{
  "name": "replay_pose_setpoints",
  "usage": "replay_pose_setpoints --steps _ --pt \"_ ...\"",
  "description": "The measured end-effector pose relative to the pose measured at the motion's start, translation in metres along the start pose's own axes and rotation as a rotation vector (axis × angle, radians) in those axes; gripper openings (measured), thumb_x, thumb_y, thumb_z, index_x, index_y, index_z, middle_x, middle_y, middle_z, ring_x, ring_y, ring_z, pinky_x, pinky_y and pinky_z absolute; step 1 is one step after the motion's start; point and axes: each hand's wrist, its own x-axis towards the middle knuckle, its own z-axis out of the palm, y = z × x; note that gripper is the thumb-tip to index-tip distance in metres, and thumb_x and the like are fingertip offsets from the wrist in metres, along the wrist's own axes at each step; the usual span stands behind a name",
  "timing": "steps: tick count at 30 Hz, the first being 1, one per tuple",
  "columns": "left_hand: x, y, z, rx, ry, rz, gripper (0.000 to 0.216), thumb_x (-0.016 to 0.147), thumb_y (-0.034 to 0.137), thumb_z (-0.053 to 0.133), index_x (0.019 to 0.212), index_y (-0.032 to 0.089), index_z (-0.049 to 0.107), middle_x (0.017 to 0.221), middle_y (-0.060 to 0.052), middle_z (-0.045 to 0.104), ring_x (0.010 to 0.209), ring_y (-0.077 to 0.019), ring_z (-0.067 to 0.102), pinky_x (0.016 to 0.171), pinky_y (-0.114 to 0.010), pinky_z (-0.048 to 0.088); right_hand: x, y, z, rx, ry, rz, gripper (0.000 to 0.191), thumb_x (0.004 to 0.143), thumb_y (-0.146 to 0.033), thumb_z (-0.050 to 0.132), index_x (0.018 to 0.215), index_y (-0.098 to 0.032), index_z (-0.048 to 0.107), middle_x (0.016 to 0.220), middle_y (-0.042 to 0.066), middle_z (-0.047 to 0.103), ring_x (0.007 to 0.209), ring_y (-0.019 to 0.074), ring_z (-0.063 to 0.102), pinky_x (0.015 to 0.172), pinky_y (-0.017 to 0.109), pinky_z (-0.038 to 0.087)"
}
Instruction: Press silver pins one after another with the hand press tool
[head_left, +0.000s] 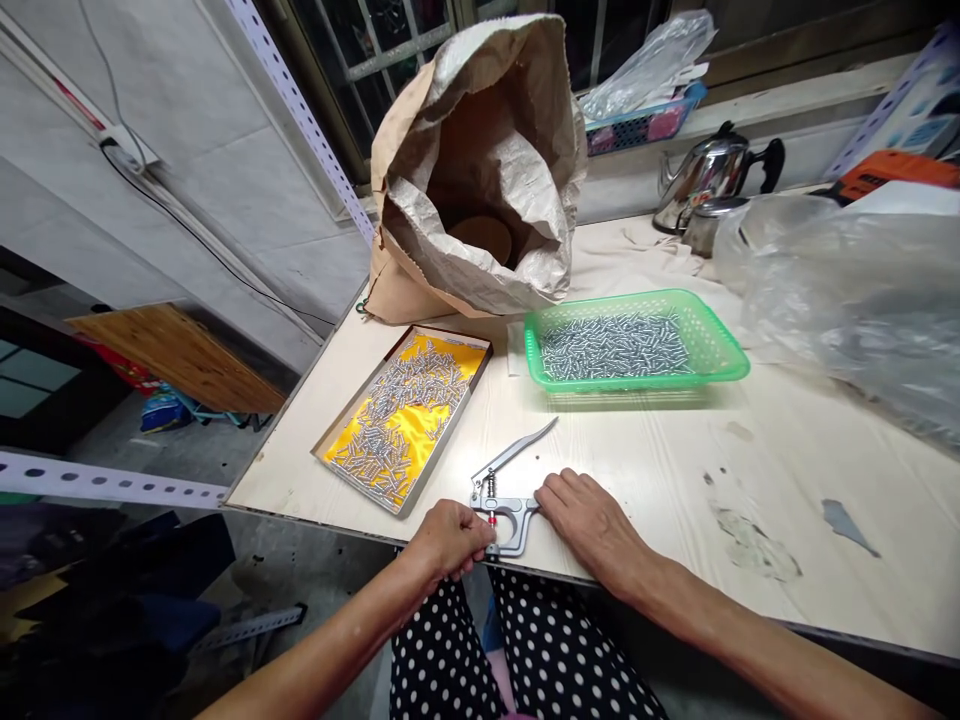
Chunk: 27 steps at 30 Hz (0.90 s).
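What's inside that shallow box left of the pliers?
Small metal pieces lie scattered on shiny yellow cloth. The cloth covers the bottom of the box, so anything beneath it can't be seen.

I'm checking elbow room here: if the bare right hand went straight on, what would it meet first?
The right hand would likely meet the grey metal hand pliers first; its fingertips look right at their frame, perhaps touching, though depth is unclear.

The grey metal pliers (512, 506), lever (517, 447) splayed, sit on the table (645, 470) near its edge.
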Motion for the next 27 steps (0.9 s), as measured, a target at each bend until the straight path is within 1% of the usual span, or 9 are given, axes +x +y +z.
replay_pose_setpoints --steps 4,6,8,10,13,16,19,24,27 --pt "0.004 0.0 -0.002 0.005 -0.039 -0.018 0.025 0.073 0.032 0.06 0.057 0.015 0.052 0.046 0.006 0.049 0.035 -0.0055 0.039 0.033 -0.018 0.027 0.004 0.003 -0.011 0.039 -0.081 0.023 0.012 0.087 -0.009 0.05 0.083 -0.02 0.052 0.085 0.004 0.054 0.079 0.0215 0.046 0.066 0.036 0.037" --pt "0.006 -0.001 -0.003 -0.017 -0.057 -0.027 0.024 0.072 0.032 0.062 0.058 0.015 0.052 0.046 0.006 0.05 0.034 -0.0056 0.04 0.033 -0.018 0.028 0.009 0.011 -0.019 0.101 -0.126 0.026 0.008 0.085 -0.02 0.06 0.091 -0.019 0.055 0.1 0.007 0.057 0.091 0.023 0.049 0.072 0.036 0.041" --pt "0.007 -0.001 -0.004 -0.033 -0.064 -0.033 0.025 0.072 0.033 0.064 0.059 0.015 0.053 0.046 0.006 0.05 0.034 -0.0056 0.041 0.033 -0.017 0.029 0.017 0.022 -0.026 0.145 -0.147 0.022 0.044 0.077 -0.036 0.071 0.112 -0.017 0.053 0.126 0.013 0.05 0.112 0.0282 0.044 0.085 0.041 0.041" --pt "0.006 0.001 -0.003 -0.041 -0.064 -0.043 0.026 0.071 0.033 0.066 0.059 0.015 0.053 0.046 0.006 0.049 0.034 -0.0055 0.041 0.033 -0.018 0.03 0.027 0.035 -0.029 0.142 -0.174 0.009 0.082 0.066 -0.047 0.078 0.131 -0.014 0.041 0.141 0.018 0.037 0.126 0.0344 0.033 0.097 0.047 0.035" --pt "0.003 0.003 -0.002 -0.053 -0.054 -0.068 0.027 0.072 0.033 0.068 0.059 0.014 0.053 0.045 0.006 0.049 0.034 -0.0056 0.042 0.034 -0.018 0.033 0.042 0.047 -0.03 0.113 -0.262 -0.037 0.1 0.057 -0.054 0.081 0.135 -0.01 0.038 0.137 0.02 0.042 0.128 0.0373 0.033 0.102 0.05 0.029" --pt "0.001 0.005 0.001 -0.078 -0.04 -0.08 0.025 0.074 0.03 0.066 0.06 0.014 0.053 0.045 0.007 0.048 0.034 -0.0052 0.041 0.035 -0.018 0.036 0.052 0.05 -0.031 0.1 -0.292 -0.074 0.099 0.052 -0.054 0.083 0.13 -0.009 0.044 0.122 0.017 0.053 0.115 0.0341 0.045 0.097 0.048 0.034" --pt "0.0 0.006 0.003 -0.104 -0.022 -0.089 0.022 0.077 0.026 0.063 0.061 0.014 0.053 0.046 0.007 0.048 0.035 -0.0055 0.041 0.037 -0.019 0.038 0.055 0.047 -0.034 0.091 -0.289 -0.085 0.091 0.052 -0.055 0.083 0.125 -0.012 0.048 0.111 0.013 0.057 0.102 0.0303 0.049 0.089 0.044 0.039" --pt "-0.004 0.003 0.004 -0.045 0.015 -0.103 0.02 0.081 0.027 0.059 0.066 0.015 0.054 0.051 0.005 0.049 0.04 -0.0089 0.046 0.044 -0.024 0.044 0.05 0.04 -0.042 0.105 -0.315 -0.058 0.057 0.063 -0.045 0.081 0.104 -0.014 0.057 0.101 0.01 0.056 0.093 0.0261 0.049 0.078 0.038 0.042" --pt "-0.014 0.0 0.006 0.234 0.23 0.145 0.018 0.084 0.03 0.055 0.076 0.015 0.06 0.067 -0.001 0.058 0.063 -0.0159 0.058 0.062 -0.03 0.049 0.046 0.036 -0.042 0.13 -0.299 -0.038 0.047 0.066 -0.039 0.08 0.098 -0.015 0.057 0.099 0.009 0.056 0.092 0.0244 0.048 0.075 0.035 0.041"
